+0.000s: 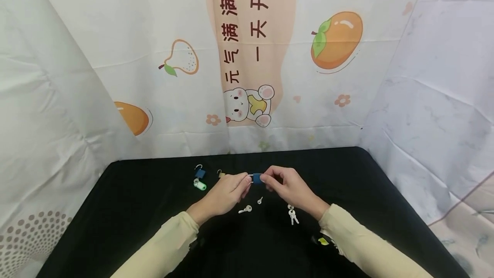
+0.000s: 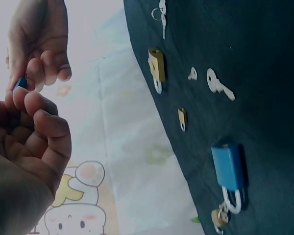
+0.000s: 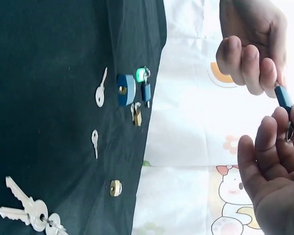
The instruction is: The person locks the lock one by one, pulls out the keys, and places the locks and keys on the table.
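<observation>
The blue rectangular padlock with a silver metal shackle (image 1: 257, 178) is held in the air between two hands, above the black cloth-covered surface (image 1: 146, 209). The fingers of the left hand (image 1: 227, 188) grip its shackle end; those of the right hand (image 1: 288, 186) pinch the opposite end, where a small shiny metal piece (image 3: 289, 131), perhaps a key, shows. If either pinch loosens, the padlock could fall. Turning the metal piece while it sits crooked might make it slip or bend. The loose silver metal keys (image 1: 245, 209) nearby look similar, so they could be confused. No brand or label is readable on the locks. On the white printed curtain (image 1: 181, 106), Chinese writing reads upward "元气满满的" and "一天开", with a further character cut off.
</observation>
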`<state>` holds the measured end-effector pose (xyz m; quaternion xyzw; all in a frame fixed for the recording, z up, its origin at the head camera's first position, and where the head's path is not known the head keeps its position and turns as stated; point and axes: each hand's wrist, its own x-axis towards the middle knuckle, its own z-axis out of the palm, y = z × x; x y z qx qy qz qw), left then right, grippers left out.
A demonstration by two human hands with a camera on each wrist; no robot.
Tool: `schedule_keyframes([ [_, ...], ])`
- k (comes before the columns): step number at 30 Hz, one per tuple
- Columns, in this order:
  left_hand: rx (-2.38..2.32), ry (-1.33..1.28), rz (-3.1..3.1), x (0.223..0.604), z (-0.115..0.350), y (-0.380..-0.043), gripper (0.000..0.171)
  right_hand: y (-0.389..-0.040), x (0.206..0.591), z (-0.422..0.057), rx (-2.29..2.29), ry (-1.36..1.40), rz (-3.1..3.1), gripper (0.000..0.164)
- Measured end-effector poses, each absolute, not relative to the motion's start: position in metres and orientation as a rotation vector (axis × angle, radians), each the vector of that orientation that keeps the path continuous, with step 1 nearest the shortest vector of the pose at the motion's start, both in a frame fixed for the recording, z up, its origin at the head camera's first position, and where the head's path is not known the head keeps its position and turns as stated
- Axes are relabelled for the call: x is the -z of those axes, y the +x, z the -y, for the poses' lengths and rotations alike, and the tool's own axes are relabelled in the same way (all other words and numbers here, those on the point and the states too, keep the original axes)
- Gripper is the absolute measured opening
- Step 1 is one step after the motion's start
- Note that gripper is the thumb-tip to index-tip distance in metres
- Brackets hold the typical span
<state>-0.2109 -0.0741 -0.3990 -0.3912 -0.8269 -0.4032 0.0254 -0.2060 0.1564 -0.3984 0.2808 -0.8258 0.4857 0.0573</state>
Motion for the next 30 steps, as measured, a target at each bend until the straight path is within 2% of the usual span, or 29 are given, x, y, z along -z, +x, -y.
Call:
schedule_keyframes([
  [11, 1.290, -1.214, 2.586, 0.397, 0.073, -0.205, 0.036, -0.204, 0.398, -0.162, -1.433, 0.964, 2.537, 0.015],
  [15, 1.357, -1.278, 2.583, 0.397, 0.075, -0.195, 0.039, -0.198, 0.399, -0.173, -1.425, 1.139, 2.604, 0.016],
  [20, 1.407, -1.281, 2.584, 0.402, 0.074, -0.189, 0.037, -0.194, 0.401, -0.186, -1.651, 1.311, 2.664, 0.013],
  [30, 1.384, -1.101, 2.606, 0.421, 0.064, -0.192, 0.026, -0.202, 0.410, -0.180, -2.017, 1.024, 2.733, 0.020],
])
